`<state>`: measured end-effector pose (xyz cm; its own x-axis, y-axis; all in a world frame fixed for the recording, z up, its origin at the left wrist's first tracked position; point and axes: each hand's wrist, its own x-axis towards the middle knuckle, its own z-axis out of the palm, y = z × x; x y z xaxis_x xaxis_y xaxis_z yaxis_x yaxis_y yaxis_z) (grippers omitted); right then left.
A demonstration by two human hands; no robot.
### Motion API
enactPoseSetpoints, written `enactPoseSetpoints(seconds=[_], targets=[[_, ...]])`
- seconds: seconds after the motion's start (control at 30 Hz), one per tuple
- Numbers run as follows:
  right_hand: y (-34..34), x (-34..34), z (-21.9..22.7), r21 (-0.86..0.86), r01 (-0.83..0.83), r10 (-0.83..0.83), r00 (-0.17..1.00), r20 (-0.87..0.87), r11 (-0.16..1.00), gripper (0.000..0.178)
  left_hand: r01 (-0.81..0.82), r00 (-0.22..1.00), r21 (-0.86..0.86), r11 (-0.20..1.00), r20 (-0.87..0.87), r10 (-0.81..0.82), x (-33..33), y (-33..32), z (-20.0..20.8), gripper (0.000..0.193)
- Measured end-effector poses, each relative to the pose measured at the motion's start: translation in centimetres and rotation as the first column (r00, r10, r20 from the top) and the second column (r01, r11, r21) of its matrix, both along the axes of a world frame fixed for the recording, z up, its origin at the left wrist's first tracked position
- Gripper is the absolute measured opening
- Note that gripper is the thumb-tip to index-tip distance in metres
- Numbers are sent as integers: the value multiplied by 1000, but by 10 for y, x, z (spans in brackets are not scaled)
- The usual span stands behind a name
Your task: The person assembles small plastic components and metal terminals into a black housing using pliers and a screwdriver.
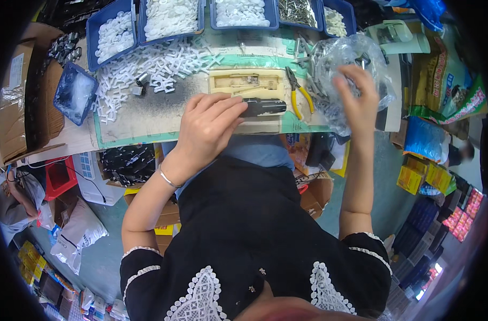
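My left hand (207,120) is closed on one end of a glossy black, elongated part (268,107), which lies across the front of a cream-coloured fixture block (249,83) with recesses. To the right, my right hand (360,95) is raised over a clear plastic bag (335,59) with small metal parts in it. Motion blurs its fingers, so I cannot make out anything between them. Pliers with yellow handles (296,99) rest on the bench between the block and the bag.
White plastic pieces (158,64) are heaped at the left, beside a small blue tray (75,93). Along the back stand blue bins (245,27) of white parts and screws. A cardboard box (27,96) borders the left; a pale green container (407,43) stands back right.
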<state>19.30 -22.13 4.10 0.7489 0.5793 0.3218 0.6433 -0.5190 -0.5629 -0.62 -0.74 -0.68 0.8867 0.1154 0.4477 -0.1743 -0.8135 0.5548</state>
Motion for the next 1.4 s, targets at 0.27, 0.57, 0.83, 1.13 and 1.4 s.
enactPoseSetpoints(seconds=[0.27,0.57,0.83,1.13,1.4], targets=[[-51,94,-55,-312,326,-258,936,241,892,35,-6,998,77,997,-66,11,12,-2,-17,26],[-48,131,-58,-358,414,-414,907,79,837,43,38,997,127,991,-70,-29,19,-13,-19,27],[-34,20,33,22,204,-181,909,-374,979,18,23,997,350,937,-76,4,26,-25,-15,11],[6,-64,-24,36,-175,177,928,-327,984,25,19,979,594,804,-173,105,26,-36,-13,23],[12,-67,-19,64,-229,238,936,-261,971,24,-23,985,610,792,-121,123,22,-38,-19,26]])
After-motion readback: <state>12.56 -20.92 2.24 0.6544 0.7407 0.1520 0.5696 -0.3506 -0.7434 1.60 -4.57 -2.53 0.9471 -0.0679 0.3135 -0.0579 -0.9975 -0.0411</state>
